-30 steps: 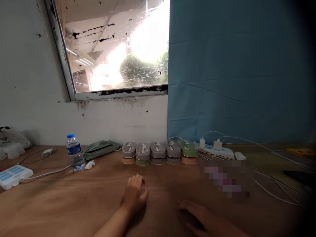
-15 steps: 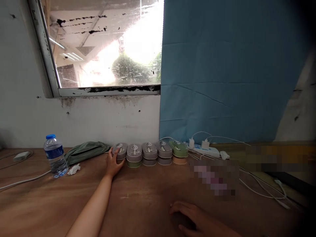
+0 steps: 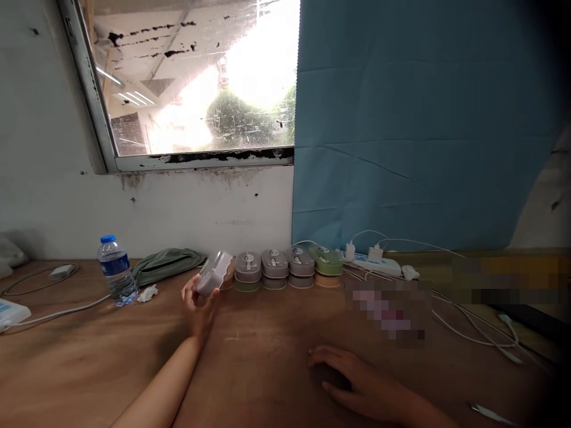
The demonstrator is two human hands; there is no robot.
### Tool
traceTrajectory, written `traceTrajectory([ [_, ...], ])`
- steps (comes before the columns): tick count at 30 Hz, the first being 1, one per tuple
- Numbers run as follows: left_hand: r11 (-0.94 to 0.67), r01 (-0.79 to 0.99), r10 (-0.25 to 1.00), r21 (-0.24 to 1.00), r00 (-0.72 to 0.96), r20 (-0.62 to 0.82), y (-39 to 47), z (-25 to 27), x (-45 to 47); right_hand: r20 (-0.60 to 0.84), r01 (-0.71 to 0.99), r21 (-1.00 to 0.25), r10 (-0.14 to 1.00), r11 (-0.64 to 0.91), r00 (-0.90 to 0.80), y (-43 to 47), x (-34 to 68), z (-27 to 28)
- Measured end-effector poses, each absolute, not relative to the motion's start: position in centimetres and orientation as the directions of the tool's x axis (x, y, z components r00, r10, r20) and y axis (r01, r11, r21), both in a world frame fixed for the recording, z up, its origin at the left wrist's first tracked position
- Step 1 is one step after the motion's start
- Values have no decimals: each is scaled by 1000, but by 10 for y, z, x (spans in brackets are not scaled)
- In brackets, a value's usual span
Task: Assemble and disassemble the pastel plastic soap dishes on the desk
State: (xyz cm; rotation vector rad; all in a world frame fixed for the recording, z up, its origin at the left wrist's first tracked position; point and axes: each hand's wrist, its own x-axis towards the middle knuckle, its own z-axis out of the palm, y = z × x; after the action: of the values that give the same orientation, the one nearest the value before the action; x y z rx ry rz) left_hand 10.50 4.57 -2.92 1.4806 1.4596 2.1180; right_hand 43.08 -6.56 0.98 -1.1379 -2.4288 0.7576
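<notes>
My left hand [image 3: 200,304] grips a grey lunch box [image 3: 215,272] from its near side, tilted up on its edge. Just behind it, an orange-brown box [image 3: 228,278] stands on the table, partly hidden. To the right runs a row of stacked lunch boxes: a grey one over green [image 3: 248,267], two grey-on-grey stacks [image 3: 274,264] [image 3: 301,263], and a green one over orange [image 3: 328,261]. Spoon-like shapes show on their lids. My right hand [image 3: 352,380] rests on the table at lower right, fingers curved, thumb apart, nothing held.
Left of the boxes are a green pouch [image 3: 172,266], a crumpled tissue [image 3: 148,293] and a water bottle [image 3: 116,273]. A power strip [image 3: 379,264] with plugs and cables lies at the back right. Loose cables [image 3: 473,339] cross the right side. A wall and blue curtain [image 3: 401,148] stand behind.
My left hand has tipped the leftmost grey lunch box toward the left and off the orange-brown box, now exposed. My right hand has hardly moved. The view has shifted slightly.
</notes>
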Motion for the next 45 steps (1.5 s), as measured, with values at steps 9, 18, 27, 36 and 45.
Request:
traceTrajectory([
  [9,-654,88,756,752,114,644,-34,-23,162,-24,-43,-998,965,-36,-260,-85,389,-13],
  [18,-610,207,785,765,293,546,-62,-18,191,46,-460,-880,943,-117,-329,-80,355,-19],
  [27,-298,-278,845,913,369,388,-63,-17,196,65,-182,-983,966,19,-251,-78,363,-16],
  [36,-30,-608,937,794,259,234,-52,-21,188,104,-183,-981,971,65,-214,-76,371,-13],
  [45,-309,-531,948,789,-240,209,6,-23,123,2,-139,-990,991,-17,-136,-73,374,-18],
])
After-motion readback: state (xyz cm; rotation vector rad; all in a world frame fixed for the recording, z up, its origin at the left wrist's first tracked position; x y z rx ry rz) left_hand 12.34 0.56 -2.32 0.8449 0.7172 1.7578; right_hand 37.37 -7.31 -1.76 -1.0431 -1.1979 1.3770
